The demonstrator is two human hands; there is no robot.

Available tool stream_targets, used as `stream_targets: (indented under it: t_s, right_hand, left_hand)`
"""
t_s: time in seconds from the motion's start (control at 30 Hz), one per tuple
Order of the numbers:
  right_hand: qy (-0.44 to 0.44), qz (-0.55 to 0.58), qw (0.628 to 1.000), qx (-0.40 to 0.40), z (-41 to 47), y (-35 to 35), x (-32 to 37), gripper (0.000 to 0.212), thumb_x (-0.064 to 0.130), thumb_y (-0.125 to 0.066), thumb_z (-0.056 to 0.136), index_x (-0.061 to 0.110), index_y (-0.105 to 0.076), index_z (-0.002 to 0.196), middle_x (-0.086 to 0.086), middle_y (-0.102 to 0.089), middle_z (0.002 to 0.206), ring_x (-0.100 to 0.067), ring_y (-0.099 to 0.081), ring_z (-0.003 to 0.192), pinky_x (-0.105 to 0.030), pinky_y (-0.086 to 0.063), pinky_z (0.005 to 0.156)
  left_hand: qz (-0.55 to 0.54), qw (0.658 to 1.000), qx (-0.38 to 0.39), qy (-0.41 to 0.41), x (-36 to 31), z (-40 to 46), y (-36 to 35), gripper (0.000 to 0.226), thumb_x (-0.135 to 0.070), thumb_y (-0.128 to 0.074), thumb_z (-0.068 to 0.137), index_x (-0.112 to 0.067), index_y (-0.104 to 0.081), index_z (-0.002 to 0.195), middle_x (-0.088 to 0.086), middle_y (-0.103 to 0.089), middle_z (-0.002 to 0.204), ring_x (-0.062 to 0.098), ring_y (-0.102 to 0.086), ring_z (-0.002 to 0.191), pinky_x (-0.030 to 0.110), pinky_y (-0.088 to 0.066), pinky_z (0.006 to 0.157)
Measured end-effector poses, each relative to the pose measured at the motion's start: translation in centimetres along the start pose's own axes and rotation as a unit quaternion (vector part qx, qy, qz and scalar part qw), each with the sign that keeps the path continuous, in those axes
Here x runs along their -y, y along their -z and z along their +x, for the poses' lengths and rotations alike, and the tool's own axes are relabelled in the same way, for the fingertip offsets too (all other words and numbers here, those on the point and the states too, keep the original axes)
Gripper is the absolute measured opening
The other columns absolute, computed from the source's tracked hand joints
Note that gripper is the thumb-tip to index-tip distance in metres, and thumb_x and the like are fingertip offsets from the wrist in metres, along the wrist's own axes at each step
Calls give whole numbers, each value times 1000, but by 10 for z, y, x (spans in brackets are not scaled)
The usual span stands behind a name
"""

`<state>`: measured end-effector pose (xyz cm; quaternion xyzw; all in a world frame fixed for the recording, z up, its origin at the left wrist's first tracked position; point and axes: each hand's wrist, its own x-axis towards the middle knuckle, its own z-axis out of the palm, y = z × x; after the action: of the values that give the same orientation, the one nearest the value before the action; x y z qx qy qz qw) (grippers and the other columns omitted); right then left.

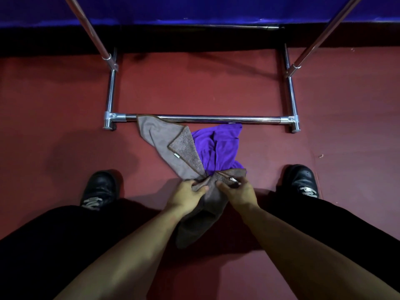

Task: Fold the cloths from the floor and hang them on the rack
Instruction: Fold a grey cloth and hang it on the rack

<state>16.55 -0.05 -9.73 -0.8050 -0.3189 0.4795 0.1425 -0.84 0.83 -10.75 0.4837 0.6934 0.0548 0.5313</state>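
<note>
text: none legible | tag on grey cloth (166, 146): too small to read

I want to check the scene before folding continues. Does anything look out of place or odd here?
Nothing damaged or spilled. The grey cloth is twisted, and its far corner lies over the rack base bar. The purple cloth lies crumpled on the floor beside it. Both hands, left and right, pinch the grey cloth.
</note>
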Motion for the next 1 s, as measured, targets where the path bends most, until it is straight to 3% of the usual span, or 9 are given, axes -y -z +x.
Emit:
stream_targets:
  t_s: [0.1, 0.2, 0.27, 0.37, 0.5, 0.6, 0.8, 0.93, 1.0]
  right_hand:
    - [-18, 50, 999, 3, -9, 2, -2, 34, 38, -83, 78, 16, -78, 104, -1, -78, 99, -17, -73, 97, -39, -57, 93]
    - [-76, 157, 985, 8, -15, 6, -4, 42, 35, -85, 77, 5, -77, 104, -3, -78, 93, -17, -74, 90, -37, -59, 90]
    - [-103, 217, 970, 24, -22, 9, -2, 49, 40, -88, 71, 2, -77, 100, -4, -79, 92, -19, -75, 90, -39, -59, 92]
    - [-105, 268, 956, 52, -39, 19, 11, 70, 53, -91, 54, 1, -77, 99, -6, -79, 94, -22, -76, 91, -43, -59, 93]
    - [-71, 375, 906, 183, -72, 30, 40, 50, 39, -75, 87, 2, -70, 120, -17, -73, 119, -31, -69, 112, -52, -50, 105]
    - [-29, 418, 861, 288, -100, 42, 70, 46, 38, -54, 100, 5, -64, 131, -19, -66, 131, -31, -62, 124, -44, -50, 105]
    - [19, 348, 853, 389, -153, 68, 114, 49, 30, -64, 96, 5, -58, 137, -19, -62, 136, -33, -60, 126, -44, -49, 106]
    - [78, 216, 909, 348, -189, 80, 137, 76, -5, -84, 73, 13, -44, 135, -20, -71, 113, -26, -75, 91, -42, -62, 78]
    - [110, 175, 928, 312, -207, 90, 156, 66, -11, -79, 76, 7, -47, 131, -22, -70, 101, -17, -73, 71, -35, -62, 64]
  left_hand:
    - [-30, 999, -16, -25, -3, -7, -3, 22, -31, -66, 95, -10, -75, 96, -1, -75, 86, 18, -70, 85, 23, -42, 65]
    - [-166, 986, 3, 27, -7, -16, -2, 21, -35, -68, 85, -18, -78, 91, -3, -78, 89, 20, -72, 93, 32, -55, 88]
    - [-285, 955, 16, 79, -17, -28, 4, 17, -31, -66, 83, -22, -80, 84, 5, -79, 94, 28, -72, 101, 44, -54, 98]
    - [-437, 879, 75, 175, -42, -57, 23, 26, -25, -56, 92, -10, -77, 90, 20, -76, 92, 33, -73, 84, 41, -56, 82]
    - [-536, 823, 108, 154, -60, -91, 55, 38, -27, -48, 92, -2, -72, 109, 21, -75, 98, 32, -73, 82, 39, -54, 80]
    - [-596, 788, 87, 127, -73, -116, 84, 42, -28, -51, 88, 0, -72, 111, 23, -72, 106, 36, -71, 93, 43, -54, 89]
    - [-667, 739, 77, 49, -107, -174, 140, 45, -29, -45, 93, 1, -68, 118, 22, -72, 107, 36, -71, 90, 43, -51, 89]
    - [-675, 735, 72, -6, -129, -218, 169, 57, -32, -47, 92, 2, -59, 136, 25, -64, 130, 39, -62, 119, 48, -42, 110]
    - [-667, 740, 81, -36, -139, -240, 183, 60, -36, -50, 92, 1, -57, 138, 25, -59, 137, 40, -55, 130, 50, -36, 115]
